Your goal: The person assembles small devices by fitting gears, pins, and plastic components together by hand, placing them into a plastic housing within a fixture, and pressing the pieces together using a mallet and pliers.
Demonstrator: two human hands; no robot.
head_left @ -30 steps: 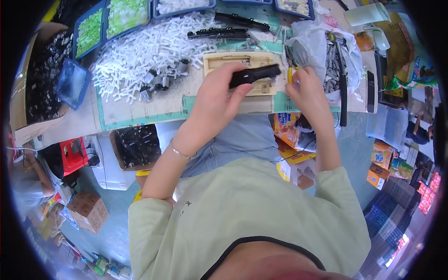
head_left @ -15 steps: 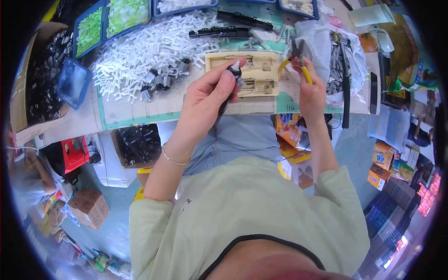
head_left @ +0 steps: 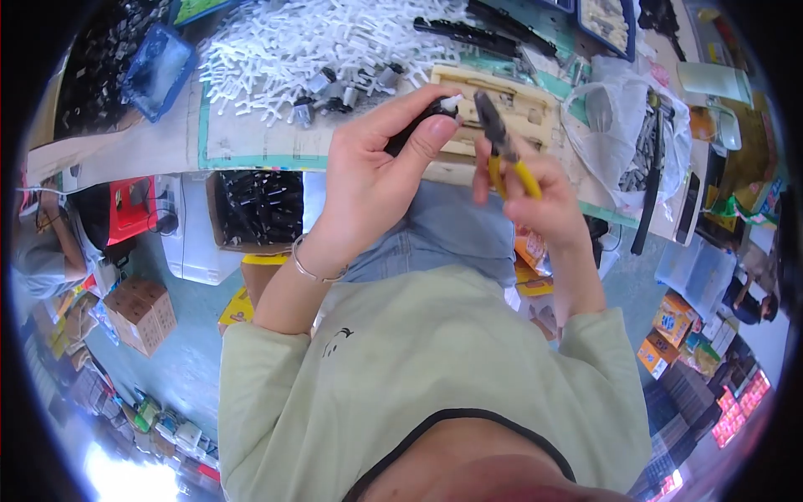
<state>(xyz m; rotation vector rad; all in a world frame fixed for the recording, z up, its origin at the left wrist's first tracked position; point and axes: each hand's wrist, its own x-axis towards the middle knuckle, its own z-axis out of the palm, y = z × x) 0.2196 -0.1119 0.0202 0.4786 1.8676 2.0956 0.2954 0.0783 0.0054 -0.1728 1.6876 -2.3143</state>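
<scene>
My left hand [head_left: 376, 163] is closed around a dark piece [head_left: 414, 125] with a white tip [head_left: 450, 104] poking up beside the thumb. The fingers hide most of that piece. In my right hand [head_left: 544, 197] are pliers [head_left: 492, 125] with yellow handles and dark jaws, which point up and lie just right of the white tip, apparently apart from it. Behind both hands a cream-coloured fixture [head_left: 535, 99] with shaped recesses rests on the table. Small grey-and-black parts [head_left: 322, 82] lie left of it, beside a heap of white plastic pieces [head_left: 284, 42].
Long black strips [head_left: 460, 33] lie behind the fixture. A clear plastic bag [head_left: 594, 125] of grey parts stands to the right, with a black bar [head_left: 648, 201] over the table edge. A blue bin [head_left: 159, 71] sits left. Below is a box of black parts [head_left: 263, 205].
My right hand has brought the pliers left, close to the white tip. The view has shifted, so the table items appear higher and further right. The left hand keeps its hold.
</scene>
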